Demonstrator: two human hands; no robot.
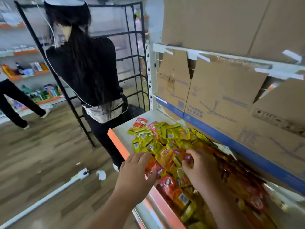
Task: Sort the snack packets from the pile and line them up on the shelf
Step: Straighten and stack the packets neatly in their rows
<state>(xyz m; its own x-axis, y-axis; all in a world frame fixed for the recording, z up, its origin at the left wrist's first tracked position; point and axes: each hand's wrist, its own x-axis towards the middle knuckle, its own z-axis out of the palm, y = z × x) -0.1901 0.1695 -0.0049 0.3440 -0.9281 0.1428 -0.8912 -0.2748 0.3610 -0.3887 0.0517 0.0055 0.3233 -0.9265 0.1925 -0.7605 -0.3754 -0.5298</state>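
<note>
Heaped on the white shelf point(123, 129): a pile point(165, 142) of snack packets, yellow mostly at the far end, red mixed with yellow toward the near end. Not yet lined up; all loose and overlapping, reaching from the orange front edge point(115, 141) back to the cartons point(214, 100).

Left hand point(137, 169): open, fingers straight and spread, lying flat on red packets at the pile's front edge, just inside the orange strip.

Right hand point(199, 169): fingers curled, thumb and forefinger pinching a red packet point(188, 158) in the middle of the pile. Near the left hand, but apart from it, with packets between.

Behind the pile: brown cartons with a blue band, flaps up, standing against the back of the shelf; more cartons on the level above.

To the left, beside the shelf end: a person point(85, 71) in black, back turned, long dark hair, standing in front of a black wire rack point(132, 47). Farther left: the legs point(9, 100) of someone else, and blurred shelves of goods. Below: wood floor point(41, 154), with a white paper scrap point(101, 175) near the standing person's shoe.
</note>
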